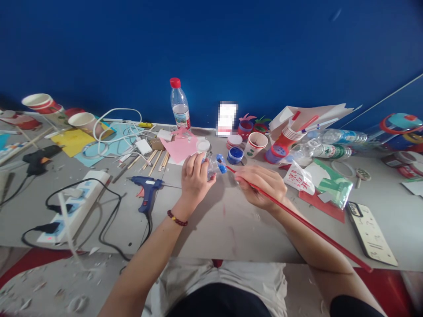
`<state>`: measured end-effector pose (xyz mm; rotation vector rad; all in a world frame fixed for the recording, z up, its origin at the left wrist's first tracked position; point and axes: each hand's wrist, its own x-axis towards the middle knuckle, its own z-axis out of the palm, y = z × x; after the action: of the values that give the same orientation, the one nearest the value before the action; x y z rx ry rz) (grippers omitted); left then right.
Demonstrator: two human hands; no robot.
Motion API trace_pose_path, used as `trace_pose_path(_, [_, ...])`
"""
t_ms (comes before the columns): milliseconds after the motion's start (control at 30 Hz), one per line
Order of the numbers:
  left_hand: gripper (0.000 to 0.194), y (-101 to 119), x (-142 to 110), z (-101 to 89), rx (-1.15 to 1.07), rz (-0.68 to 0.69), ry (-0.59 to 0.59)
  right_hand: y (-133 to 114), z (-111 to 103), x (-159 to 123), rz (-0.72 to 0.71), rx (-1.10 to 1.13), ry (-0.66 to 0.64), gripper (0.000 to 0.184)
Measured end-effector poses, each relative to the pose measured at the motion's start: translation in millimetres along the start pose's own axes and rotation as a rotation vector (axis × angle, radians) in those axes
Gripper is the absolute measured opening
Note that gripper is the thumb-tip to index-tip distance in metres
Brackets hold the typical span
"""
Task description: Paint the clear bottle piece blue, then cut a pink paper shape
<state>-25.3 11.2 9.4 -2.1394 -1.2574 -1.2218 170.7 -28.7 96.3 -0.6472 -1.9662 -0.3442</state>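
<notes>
My left hand [195, 178] is closed around a clear plastic bottle piece [212, 167], lying sideways with its end towards the right. Blue paint [222, 167] covers part of that end. In my right hand [262, 187] is a long red paintbrush [297, 213], its tip against or very close to the painted end; contact is hard to make out. Just beyond the brush stands an open jar of blue paint [235, 154]. A paper cup [257, 144] is to the right of the jar.
Left of my arm lie a blue glue gun [147, 190] and a white power strip [74, 207] with trailing cords. A red-capped bottle [180, 105] stands behind my left hand. At right are stacked cups [291, 135], plastic bottles [330, 150] and a phone [372, 233].
</notes>
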Motion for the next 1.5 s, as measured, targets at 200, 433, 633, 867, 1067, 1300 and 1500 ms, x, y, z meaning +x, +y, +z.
trace_pose_path(200, [0.032, -1.2, -2.6, 2.0, 0.001, -0.028, -0.044, -5.8, -3.8, 1.2, -0.002, -0.004, -0.019, 0.006])
trace_pose_path(433, [0.031, 0.3, -1.8, 0.5, -0.026, -0.040, -0.058, -4.3, -1.4, -0.7, -0.016, -0.029, 0.016, 0.007])
trace_pose_path(633, [0.031, 0.1, -1.9, 0.8, -0.066, -0.084, -0.107, -1.0, 1.9, -3.4, -0.019, -0.054, -0.014, 0.009])
trace_pose_path(867, [0.032, 1.2, -2.2, 2.7, -0.092, -0.116, -0.103, -4.5, -1.3, -0.3, -0.029, -0.064, -0.014, 0.006])
trace_pose_path(1067, [0.039, 2.3, 1.2, 0.7, -0.103, -0.112, -0.097, -6.0, -3.5, -1.7, -0.003, -0.015, 0.017, 0.006])
trace_pose_path(1300, [0.039, 4.6, 2.7, -2.0, -0.128, -0.115, -0.088, -2.5, 0.6, -3.7, -0.029, -0.037, -0.033, 0.010])
trace_pose_path(1500, [0.043, 4.4, 4.2, -3.2, -0.142, -0.139, -0.099, -3.7, 0.9, -1.9, -0.027, -0.060, -0.027, 0.008])
